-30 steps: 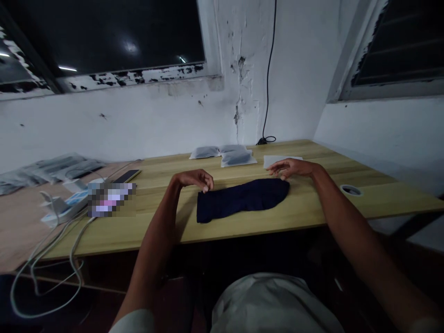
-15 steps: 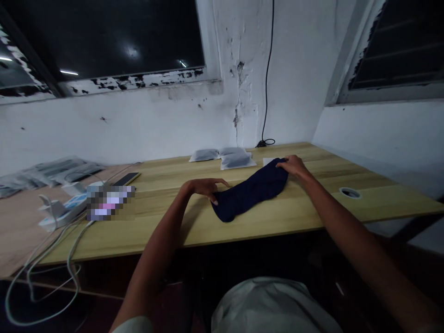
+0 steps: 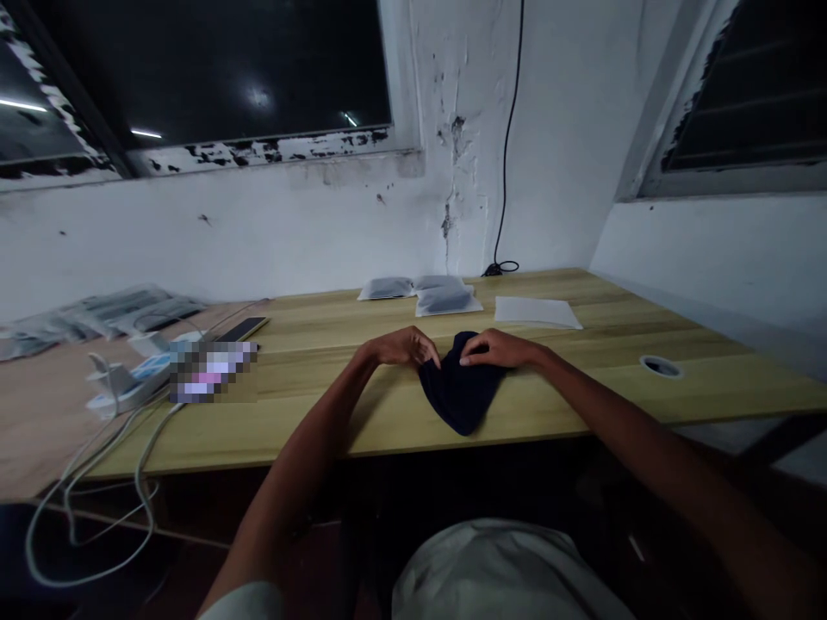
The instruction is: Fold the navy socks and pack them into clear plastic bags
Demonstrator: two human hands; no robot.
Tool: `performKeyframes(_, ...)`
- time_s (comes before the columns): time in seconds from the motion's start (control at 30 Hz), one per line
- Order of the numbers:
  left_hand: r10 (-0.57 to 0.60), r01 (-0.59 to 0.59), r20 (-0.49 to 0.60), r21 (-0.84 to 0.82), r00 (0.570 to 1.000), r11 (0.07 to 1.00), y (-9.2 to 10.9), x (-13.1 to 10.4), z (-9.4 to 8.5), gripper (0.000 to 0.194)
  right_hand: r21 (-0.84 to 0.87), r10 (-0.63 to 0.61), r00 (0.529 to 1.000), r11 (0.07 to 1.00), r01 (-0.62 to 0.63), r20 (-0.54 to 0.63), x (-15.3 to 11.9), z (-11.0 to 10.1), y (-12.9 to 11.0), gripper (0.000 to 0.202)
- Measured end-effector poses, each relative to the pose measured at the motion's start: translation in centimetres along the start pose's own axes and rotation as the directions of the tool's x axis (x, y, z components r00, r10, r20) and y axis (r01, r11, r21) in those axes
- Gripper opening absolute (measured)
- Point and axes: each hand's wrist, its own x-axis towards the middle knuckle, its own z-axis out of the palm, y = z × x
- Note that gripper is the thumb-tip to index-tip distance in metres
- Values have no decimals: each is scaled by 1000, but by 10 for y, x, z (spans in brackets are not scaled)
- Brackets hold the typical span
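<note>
A dark navy piece of cloth hangs bunched and folded between my hands, above the front part of the wooden table; its exact kind I cannot make out. My left hand grips its upper left edge with bent fingers. On the upper right side, my right hand pinches the fabric between thumb and fingers. The two hands are close together, and the cloth's lower end tapers towards the table's front edge. Behind my right hand lies a flat whitish bag.
Several frosted packets with dark contents lie at the back of the table. To the left are a power strip with looping white cables, phones and more packets. A round cable hole is at the right.
The stretched-out cloth is now gathered and folded as my right hand came left and nearer, beside my left hand. The flat bag behind is now uncovered. The view has shifted slightly.
</note>
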Motion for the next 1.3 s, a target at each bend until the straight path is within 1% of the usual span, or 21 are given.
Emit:
performKeyframes(0.07,118,-116,-55,34,991,993,0,4,2,19,15,-8,1000,1000,8,20,-1,-3,3,42)
performKeyframes(0.13,197,-194,-74,49,978,980,2,7,6,14,42,-17,998,999,14,54,-1,-6,5,44)
performKeyframes(0.23,173,-172,-94,23,980,985,3,13,18,15,131,35,998,991,-40,43,-1,-7,8,53)
performKeyframes(0.27,150,-148,-126,23,981,989,1,16,22,17,193,76,997,978,-78,18,0,-7,10,57)
performKeyframes(0.33,114,-103,-261,56,958,993,-5,25,31,22,338,194,979,927,-162,-63,1,-7,14,63)
performKeyframes(0.4,94,-43,-442,123,892,992,-13,35,39,23,466,309,940,860,-210,-146,0,-10,17,67)
performKeyframes(0.5,51,125,-677,209,734,970,-22,50,49,20,552,377,907,804,-219,-190,-2,-14,17,69)
performKeyframes(0.57,22,243,-771,227,637,943,-25,56,53,18,522,370,903,826,-213,-218,-2,-14,15,66)
performKeyframes(0.6,9,286,-801,224,599,932,-26,58,55,18,475,367,892,855,-210,-265,-1,-12,15,66)
performKeyframes(0.67,-21,334,-828,203,561,920,-27,61,58,20,341,353,854,913,-224,-382,3,-7,18,76)
performKeyframes(0.73,-69,331,-816,154,574,931,-29,62,58,26,228,344,847,935,-270,-405,7,-3,23,84)
performKeyframes(0.77,-100,299,-793,107,601,948,-30,63,58,30,194,345,869,936,-293,-355,8,-2,26,81)
performKeyframes(0.83,-131,149,-719,-39,682,988,-33,65,57,37,150,364,914,928,-340,-179,7,-6,32,64)
performKeyframes(0.9,-100,-51,-657,-206,747,977,-36,67,55,42,96,404,912,913,-397,-67,3,-15,36,43)
performKeyframes(0.93,-77,-132,-649,-267,757,955,-38,67,55,44,60,437,897,899,-434,-65,0,-21,37,35)
performKeyframes(1.0,-54,-215,-660,-319,749,923,-40,68,54,45,-16,490,856,867,-499,-163,-5,-32,42,25)
performKeyframes(1.07,-60,-208,-678,-306,732,929,-42,68,52,46,-73,467,823,855,-514,-323,-9,-41,50,19)
performKeyframes(1.13,-71,-155,-704,-252,707,955,-45,68,50,43,-89,421,789,857,-508,-448,-13,-48,59,17)
performKeyframes(1.17,-78,-119,-724,-216,685,969,-46,67,48,40,-79,423,774,854,-515,-472,-15,-52,64,16)
performKeyframes(1.23,-89,-44,-770,-150,632,988,-49,67,45,33,-58,485,752,823,-565,-448,-21,-58,71,14)
performKeyframes(1.3,-84,17,-801,-92,593,996,-52,66,40,25,-68,525,759,804,-591,-384,-26,-61,70,13)
